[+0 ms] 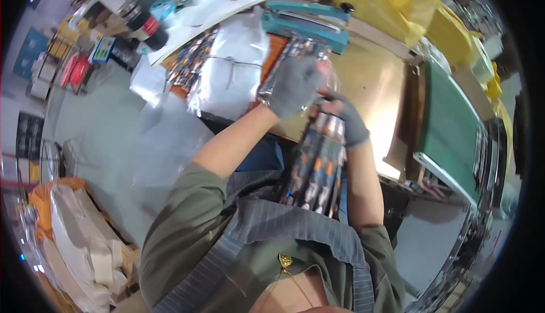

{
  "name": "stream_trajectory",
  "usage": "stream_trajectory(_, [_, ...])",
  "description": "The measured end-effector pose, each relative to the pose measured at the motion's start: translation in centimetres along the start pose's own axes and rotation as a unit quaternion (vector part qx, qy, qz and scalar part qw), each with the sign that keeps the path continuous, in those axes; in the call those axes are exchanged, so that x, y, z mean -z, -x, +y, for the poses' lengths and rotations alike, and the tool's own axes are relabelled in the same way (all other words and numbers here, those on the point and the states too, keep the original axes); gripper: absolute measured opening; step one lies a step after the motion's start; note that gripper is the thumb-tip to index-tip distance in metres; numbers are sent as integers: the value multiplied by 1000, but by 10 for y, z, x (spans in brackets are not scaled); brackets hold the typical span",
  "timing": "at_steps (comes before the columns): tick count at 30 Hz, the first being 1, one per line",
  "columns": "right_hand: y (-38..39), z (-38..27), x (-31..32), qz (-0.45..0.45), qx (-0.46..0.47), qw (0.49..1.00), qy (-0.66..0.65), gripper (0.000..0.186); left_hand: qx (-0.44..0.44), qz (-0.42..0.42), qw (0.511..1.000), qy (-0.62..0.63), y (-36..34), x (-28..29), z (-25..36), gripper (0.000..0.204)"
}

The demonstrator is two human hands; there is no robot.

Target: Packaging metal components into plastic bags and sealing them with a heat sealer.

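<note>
My right hand (351, 122), in a grey fingerless glove, is closed around the upper end of a bundle of long, slim, dark sticks (319, 159) with orange, blue and white patterns. The bundle slants down toward my lap; its lower end is hidden by my apron. My left hand (294, 88), gloved alike, is just left of its top, close to my right fingers. Motion smears its fingers, so what they grip is unclear. Beneath and beyond it, a similar bundle (309, 46) in shiny clear plastic lies on the table.
A teal heat sealer (306, 20) stands at the far side of the brass-coloured tabletop (377, 91). Clear plastic bags (233, 74) lie left, beside loose patterned sticks (193, 57). A dark thermos (145, 26) stands far left, yellow bags (392, 0) far right, a green board (451, 114) at right.
</note>
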State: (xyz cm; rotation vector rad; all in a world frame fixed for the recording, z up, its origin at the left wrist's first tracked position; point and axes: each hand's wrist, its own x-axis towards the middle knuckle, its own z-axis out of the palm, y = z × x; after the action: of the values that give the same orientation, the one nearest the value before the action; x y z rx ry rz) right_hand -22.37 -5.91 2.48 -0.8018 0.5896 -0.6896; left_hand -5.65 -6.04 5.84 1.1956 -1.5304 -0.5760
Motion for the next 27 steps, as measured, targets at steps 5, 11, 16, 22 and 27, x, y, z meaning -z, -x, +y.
stream_trajectory(5, [11,28,56,-108,69,973,-193,50,-180,-157,970,-51,57,-5,15,26])
stream_trajectory(11, [135,110,-4,53,-13,995,-88,76,-93,-181,979,21,163,6,-4,32])
stream_trajectory(16, [109,54,17,334,143,662,655,27,-45,-202,978,-38,115,-12,44,23])
stream_trajectory(22, [83,-77,-19,336,372,545,673,12,-208,-80,936,-272,-38,3,41,18])
stream_trajectory(27, [90,-149,25,285,242,687,623,6,-60,-312,907,-277,-86,-15,49,22])
